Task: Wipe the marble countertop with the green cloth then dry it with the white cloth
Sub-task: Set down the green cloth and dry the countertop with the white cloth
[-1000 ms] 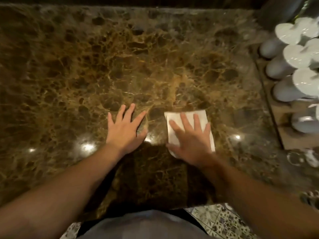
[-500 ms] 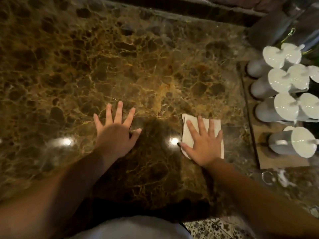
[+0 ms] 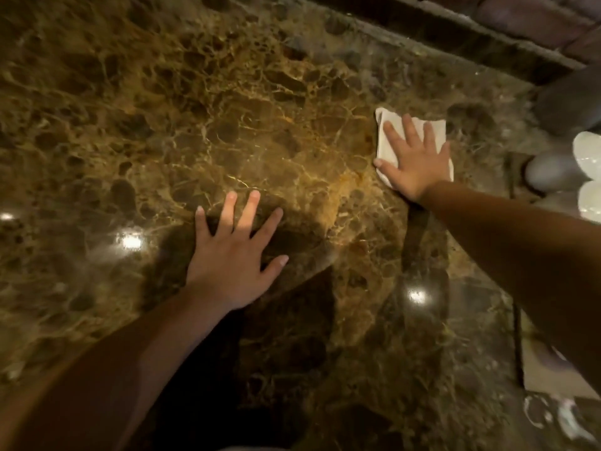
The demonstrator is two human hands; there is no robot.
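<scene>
A brown marble countertop (image 3: 162, 109) with gold veins fills the view. My right hand (image 3: 414, 161) lies flat, fingers spread, pressing a folded white cloth (image 3: 387, 123) onto the marble at the far right. My left hand (image 3: 232, 255) rests flat on the bare stone near the middle, fingers apart, holding nothing. No green cloth is in view.
White-lidded grey cups (image 3: 559, 167) stand on a wooden board (image 3: 549, 379) at the right edge. A dark raised ledge (image 3: 471, 37) runs along the back. Bright light reflections (image 3: 131, 240) shine on the stone.
My right hand has slid the white cloth away from me and to the right, toward the cups. My left hand stays planted on the marble.
</scene>
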